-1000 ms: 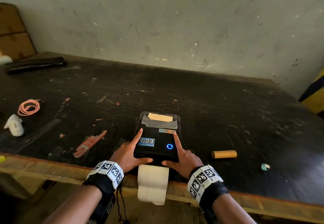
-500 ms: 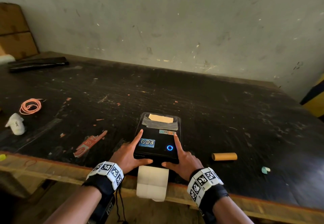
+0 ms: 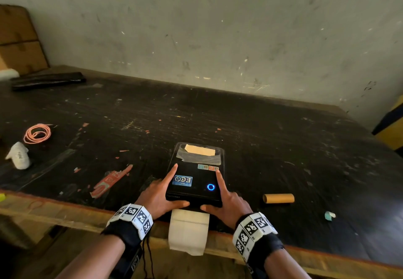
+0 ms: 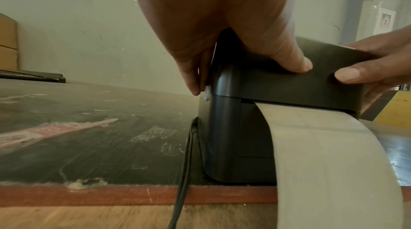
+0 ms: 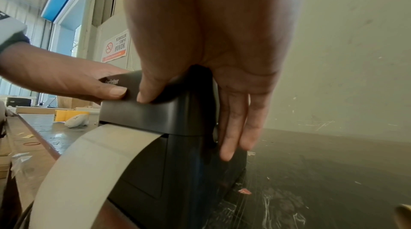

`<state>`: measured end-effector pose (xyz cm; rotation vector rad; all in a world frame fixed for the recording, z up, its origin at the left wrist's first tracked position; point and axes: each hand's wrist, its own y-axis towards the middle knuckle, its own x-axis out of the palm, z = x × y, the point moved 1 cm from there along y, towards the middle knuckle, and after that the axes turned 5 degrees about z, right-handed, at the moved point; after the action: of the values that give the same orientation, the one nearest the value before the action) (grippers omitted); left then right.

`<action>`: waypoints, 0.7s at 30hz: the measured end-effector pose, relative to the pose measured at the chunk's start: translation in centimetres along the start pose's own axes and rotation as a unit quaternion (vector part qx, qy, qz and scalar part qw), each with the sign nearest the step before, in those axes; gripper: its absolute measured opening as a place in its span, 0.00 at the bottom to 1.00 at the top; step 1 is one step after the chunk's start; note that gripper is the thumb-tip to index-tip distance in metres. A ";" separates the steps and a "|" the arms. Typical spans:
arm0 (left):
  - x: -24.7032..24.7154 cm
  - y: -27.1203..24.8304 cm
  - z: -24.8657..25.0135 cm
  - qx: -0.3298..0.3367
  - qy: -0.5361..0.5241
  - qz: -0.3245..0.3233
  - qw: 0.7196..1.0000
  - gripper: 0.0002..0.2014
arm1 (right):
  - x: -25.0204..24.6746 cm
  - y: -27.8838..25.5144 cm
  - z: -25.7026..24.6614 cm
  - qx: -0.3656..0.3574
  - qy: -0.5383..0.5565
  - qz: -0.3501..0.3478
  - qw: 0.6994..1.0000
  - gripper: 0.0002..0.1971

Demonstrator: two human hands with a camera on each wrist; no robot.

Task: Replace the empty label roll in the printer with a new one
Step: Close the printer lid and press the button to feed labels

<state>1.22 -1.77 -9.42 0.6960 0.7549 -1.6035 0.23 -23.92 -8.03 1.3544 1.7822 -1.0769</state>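
Nearly done, I judge: both the left hand (image 3: 160,198) and right hand (image 3: 226,201) clasp the closed printer (image 3: 196,180), paper strip (image 3: 188,230) hanging out at 6 o'clock, empty core (image 3: 278,198) lying at 3 o'clock on the desk (image 3: 283,147).

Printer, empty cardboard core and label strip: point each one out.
printer (image 3: 196,188), head view, on its black top cover.
empty cardboard core (image 3: 278,198), head view, on the middle of the tube.
label strip (image 3: 188,233), head view, on the white paper hanging over the table edge.

Left hand (image 4: 213,27) clamps the printer (image 4: 255,109) lid corner, right hand (image 4: 375,64) opposite; label strip (image 4: 333,153) spills below the lid, over the bench (image 4: 89,145) edge.
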 end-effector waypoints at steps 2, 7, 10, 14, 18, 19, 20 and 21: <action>0.0 0.0 0.0 0.000 -0.003 0.003 1.000 0.56 | 0.0 0.0 0.0 0.000 -0.002 0.000 1.000 0.55; 0.1 0.0 -0.1 0.005 -0.007 0.005 1.000 0.57 | 0.0 0.0 0.0 0.000 -0.001 0.003 1.000 0.55; 0.0 0.1 -0.1 0.003 -0.006 0.002 1.000 0.57 | 0.0 0.0 0.0 0.000 0.000 0.004 1.000 0.55; 0.0 0.0 0.0 0.003 -0.001 0.002 1.000 0.56 | 0.0 0.0 0.0 0.004 0.001 0.001 1.000 0.55; 0.0 0.0 0.0 0.003 0.003 0.003 1.000 0.57 | 0.1 0.1 0.0 0.005 0.001 0.002 1.000 0.55; 0.0 0.0 0.0 0.003 0.004 0.003 1.000 0.56 | 0.1 0.1 0.0 0.005 0.002 0.002 1.000 0.55; 0.1 0.0 0.0 0.003 0.006 0.003 1.000 0.56 | 0.1 0.1 0.0 0.005 0.003 0.001 1.000 0.55; 0.1 0.0 0.1 0.003 0.006 0.004 1.000 0.56 | 0.1 0.0 0.0 0.004 0.003 0.001 1.000 0.55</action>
<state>1.20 -1.86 -9.43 0.7130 0.7560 -1.5957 0.26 -23.88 -8.09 1.3653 1.7830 -1.0822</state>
